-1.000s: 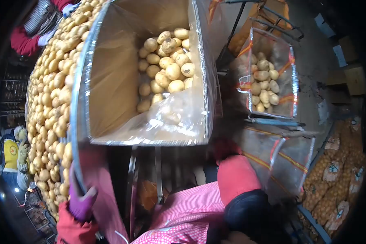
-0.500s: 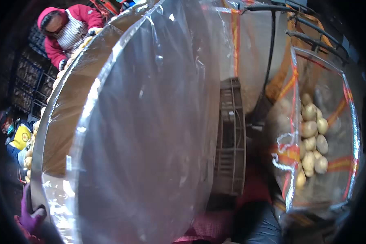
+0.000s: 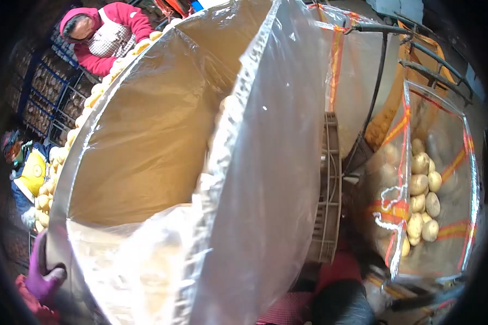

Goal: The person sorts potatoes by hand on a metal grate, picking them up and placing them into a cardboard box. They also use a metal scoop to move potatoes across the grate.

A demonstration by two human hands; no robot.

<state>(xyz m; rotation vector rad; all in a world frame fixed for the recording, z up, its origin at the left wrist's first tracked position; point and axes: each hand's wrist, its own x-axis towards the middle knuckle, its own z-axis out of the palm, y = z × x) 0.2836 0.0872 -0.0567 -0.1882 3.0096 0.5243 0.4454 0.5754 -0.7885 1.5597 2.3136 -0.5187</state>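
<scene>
1. Since half a second ago, the large bag (image 3: 146,157) has opened wider to view at eleven o'clock, so its brown inside seems easier to reach; its contents are mostly hidden.
2. At eight o'clock, the left hand's grip (image 3: 46,273) is spread, thumb off the fingers, beside the bench (image 3: 61,216); the right hand is out of sight.
3. Loose potatoes (image 3: 43,200) lie at nine o'clock, others in the smaller bag (image 3: 444,260) at three.

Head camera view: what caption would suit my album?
Purple-gloved left hand beside a large clear plastic liner, potatoes bagged at right.
</scene>
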